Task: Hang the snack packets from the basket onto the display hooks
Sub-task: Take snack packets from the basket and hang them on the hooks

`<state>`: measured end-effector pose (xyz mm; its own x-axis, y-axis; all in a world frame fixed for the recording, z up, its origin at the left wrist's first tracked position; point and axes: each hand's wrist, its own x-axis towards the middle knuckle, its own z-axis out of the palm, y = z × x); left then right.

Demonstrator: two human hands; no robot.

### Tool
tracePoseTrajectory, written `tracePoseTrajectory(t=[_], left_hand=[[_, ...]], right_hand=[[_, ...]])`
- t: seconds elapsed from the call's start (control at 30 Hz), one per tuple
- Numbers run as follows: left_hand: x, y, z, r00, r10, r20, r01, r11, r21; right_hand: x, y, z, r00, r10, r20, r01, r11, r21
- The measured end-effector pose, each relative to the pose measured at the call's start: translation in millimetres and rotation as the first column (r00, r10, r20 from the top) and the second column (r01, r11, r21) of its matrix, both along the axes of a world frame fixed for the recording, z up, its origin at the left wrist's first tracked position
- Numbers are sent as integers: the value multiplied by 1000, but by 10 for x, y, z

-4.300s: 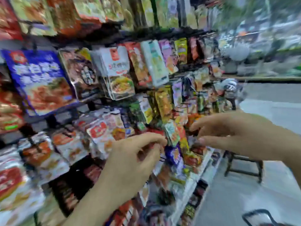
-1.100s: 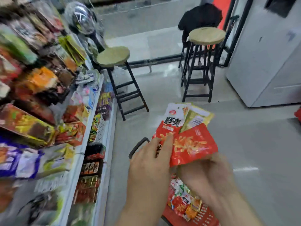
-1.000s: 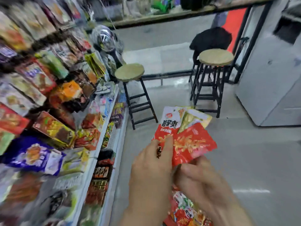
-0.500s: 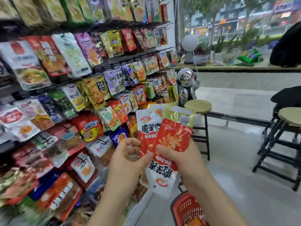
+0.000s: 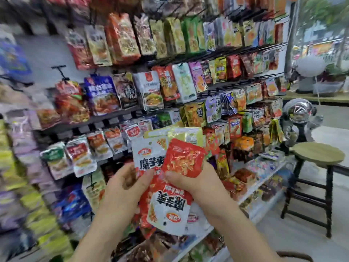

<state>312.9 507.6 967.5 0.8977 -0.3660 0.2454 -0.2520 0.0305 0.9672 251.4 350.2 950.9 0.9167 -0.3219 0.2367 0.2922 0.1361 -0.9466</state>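
Note:
I hold a fan of snack packets in front of the display rack. My right hand [image 5: 190, 181] grips a small red packet [image 5: 182, 157], with a yellow-green packet [image 5: 181, 134] behind it and an upside-down white-and-red packet [image 5: 170, 210] hanging below. My left hand [image 5: 128, 186] pinches the white-and-red packet with black characters [image 5: 147, 157] at its lower edge. The display hooks [image 5: 60, 72] carry rows of hanging packets, and one black hook at upper left is bare. Only a dark handle arc [image 5: 294, 256] of the basket shows at the bottom right.
The rack of hanging snacks [image 5: 170, 82] fills the left and centre, with a low white shelf [image 5: 251, 191] at its foot. A round wooden stool [image 5: 319, 154] stands to the right on the pale floor. A chrome helmet-like object [image 5: 297, 110] sits beyond it.
My view has swung from the floor and stools back to the rack. Both hands have carried the packets closer to the hooks. The red basket has dropped almost out of view.

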Motion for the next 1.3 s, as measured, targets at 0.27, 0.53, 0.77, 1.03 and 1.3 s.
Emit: tracePoseTrajectory(t=[0.27, 0.53, 0.77, 1.03, 1.3], left_hand=[[575, 1011, 423, 930, 316, 189, -295, 947, -130], [1152, 1820, 776, 903, 262, 340, -237, 965, -115], [1601, 2055, 1210, 856, 346, 385, -276, 934, -226], [2141, 1804, 1802, 701, 500, 508, -445, 864, -237], [2706, 1023, 2703, 689, 464, 557, -370, 886, -281]], right_hand=[[783, 1094, 431, 992, -9, 128, 21, 995, -94], [1446, 1694, 820, 956, -47, 288, 115, 968, -224], [1901, 1766, 1298, 887, 39, 459, 238, 815, -529], [2703, 1523, 1786, 875, 175, 451, 95, 852, -514], [3235, 1060, 2526, 788, 169, 592, 146, 883, -446]])
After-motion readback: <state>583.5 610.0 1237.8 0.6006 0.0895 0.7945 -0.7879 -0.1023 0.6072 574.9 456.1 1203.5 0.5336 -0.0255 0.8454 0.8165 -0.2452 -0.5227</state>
